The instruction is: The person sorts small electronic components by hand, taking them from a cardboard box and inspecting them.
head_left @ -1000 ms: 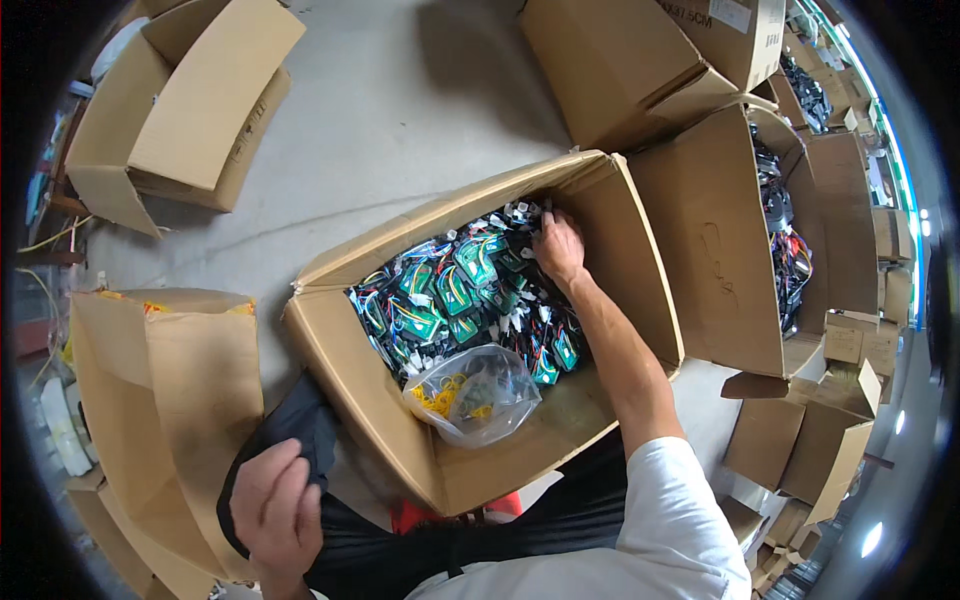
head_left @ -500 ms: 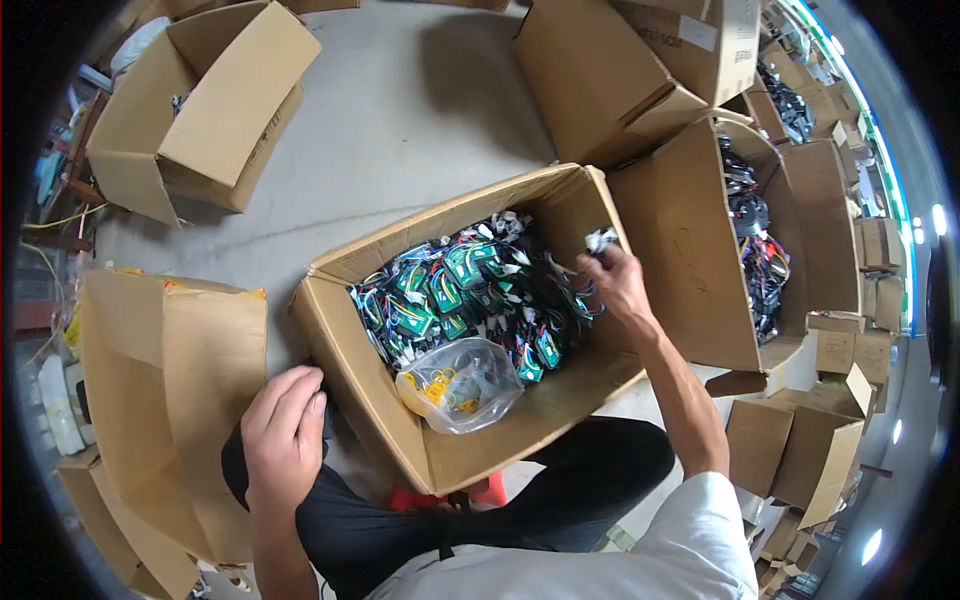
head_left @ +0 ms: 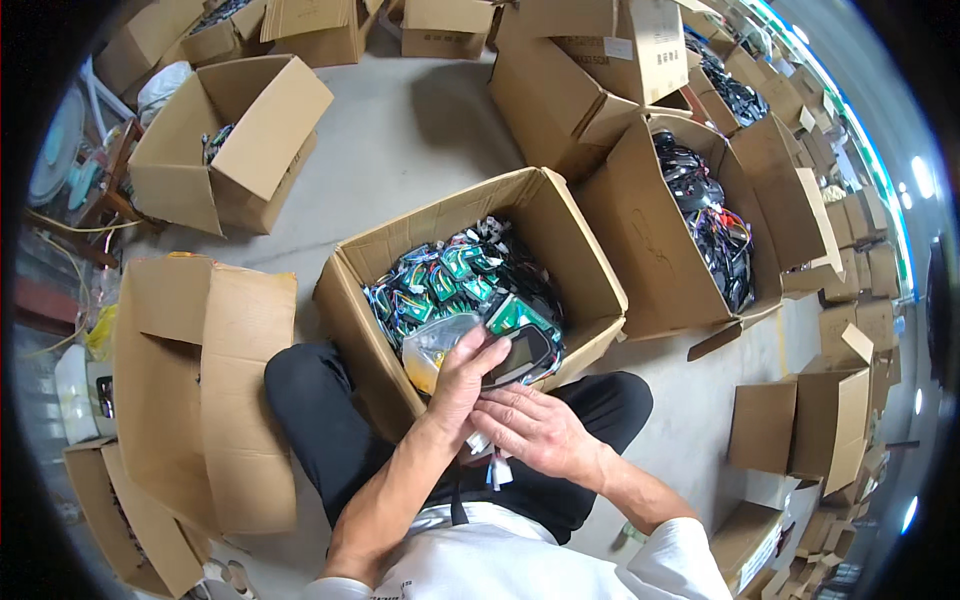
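Over the near part of an open cardboard box [head_left: 352, 325], my two hands are together at a dark-rimmed display unit [head_left: 520, 355] with a grey screen. My left hand [head_left: 462, 380] grips it by its left side, thumb on top. Against its lower edge, my right hand [head_left: 535, 430] is closed around a cable whose white connectors [head_left: 498, 472] hang below the fingers. A larger green circuit board [head_left: 518, 315] shows just beyond the display; whether the two are joined I cannot tell. Wired green circuit boards [head_left: 440, 275] fill the box, beside a clear plastic bag [head_left: 425, 350] with yellow bits.
To the right stands an open box [head_left: 625, 225] of black parts and coloured wires. An open carton [head_left: 245, 400] stands close on the left, another [head_left: 215, 130] at the far left. Several more boxes line the right and back. My knees flank the middle box.
My right hand has come from the box's right side to the middle. My left hand has left my left knee. Both are now at the display unit, and the view has shifted.
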{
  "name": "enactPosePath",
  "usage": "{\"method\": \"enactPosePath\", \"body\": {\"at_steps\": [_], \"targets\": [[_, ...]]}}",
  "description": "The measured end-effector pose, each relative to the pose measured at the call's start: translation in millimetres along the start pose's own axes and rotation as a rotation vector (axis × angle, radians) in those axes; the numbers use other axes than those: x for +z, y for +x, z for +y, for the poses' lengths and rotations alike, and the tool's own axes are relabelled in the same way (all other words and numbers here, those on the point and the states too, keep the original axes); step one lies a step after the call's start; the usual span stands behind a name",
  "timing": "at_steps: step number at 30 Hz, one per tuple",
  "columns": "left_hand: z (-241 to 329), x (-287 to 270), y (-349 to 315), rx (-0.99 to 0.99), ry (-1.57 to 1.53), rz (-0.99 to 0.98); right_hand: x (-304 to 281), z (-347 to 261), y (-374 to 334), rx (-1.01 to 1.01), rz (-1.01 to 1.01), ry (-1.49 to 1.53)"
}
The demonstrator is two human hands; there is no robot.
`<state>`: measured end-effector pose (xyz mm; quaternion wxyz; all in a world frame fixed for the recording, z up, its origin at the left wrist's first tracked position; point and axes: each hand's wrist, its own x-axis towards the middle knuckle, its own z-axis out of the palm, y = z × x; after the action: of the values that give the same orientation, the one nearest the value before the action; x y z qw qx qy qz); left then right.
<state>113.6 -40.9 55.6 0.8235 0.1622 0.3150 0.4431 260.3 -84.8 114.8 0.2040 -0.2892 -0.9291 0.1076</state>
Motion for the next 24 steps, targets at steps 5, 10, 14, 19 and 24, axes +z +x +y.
{"method": "enactPosePath", "body": {"at_steps": [5, 10, 14, 19, 24], "targets": [[-6, -3, -33, 0.052, -0.156, -0.057, -29, -30, -29, 0.09, 0.262, 0.036], [-26, -1, -48, -0.018, -0.045, -0.125, 2, -4, -40, 1.101, 0.45, 0.953], [-34, -5, -57, 0.257, 0.608, 0.07, 21, -10, -55, 1.051, 0.604, 0.724], [-24, -27, -71, 0.371, 0.345, 0.334, 1, 3, -58, 1.155, 1.04, 1.247], [-38, -32, -54, 0.493, 0.455, 0.366, 9, -51, -16, 1.212, 0.864, 1.781]]}}
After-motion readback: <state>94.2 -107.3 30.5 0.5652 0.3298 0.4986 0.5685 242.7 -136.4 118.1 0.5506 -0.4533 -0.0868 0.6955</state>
